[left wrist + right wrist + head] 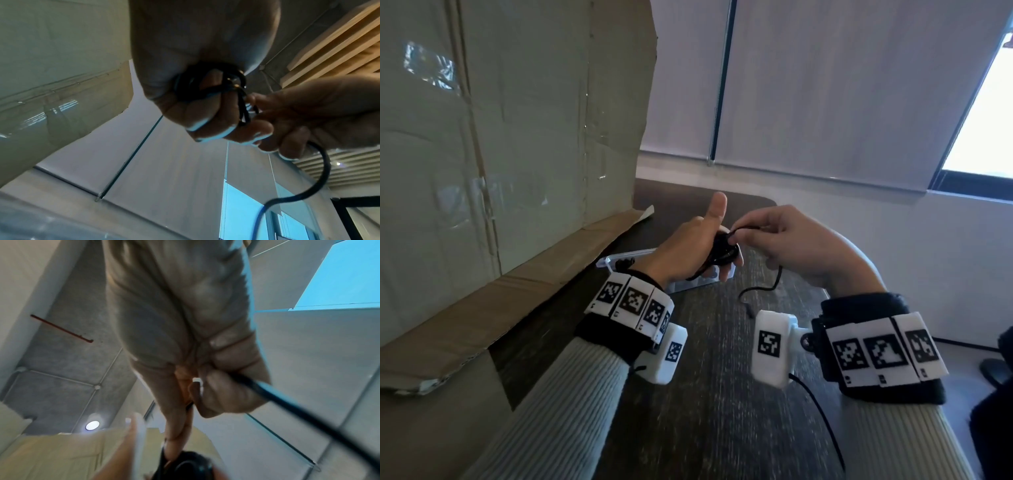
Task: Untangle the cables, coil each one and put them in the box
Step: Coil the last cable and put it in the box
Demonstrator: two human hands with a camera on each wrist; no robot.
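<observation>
My left hand [700, 245] grips a small coil of black cable [724, 253] in its curled fingers, thumb pointing up. In the left wrist view the black cable coil [207, 86] is wound round those fingers. My right hand [784, 240] pinches the cable strand at the top of the coil. The loose tail of the cable [763, 291] hangs under my right hand and ends on the dark table [722, 394]. In the right wrist view the cable tail [287, 405] runs out between my fingers. A clear plastic box [640, 262] lies under my left hand, mostly hidden.
A large cardboard sheet [500, 137] stands along the left side, its flap [534, 284] resting on the table. Roller blinds [825, 85] and a window [986, 120] are behind the table. A thin black wire [822, 421] runs from my right wrist camera.
</observation>
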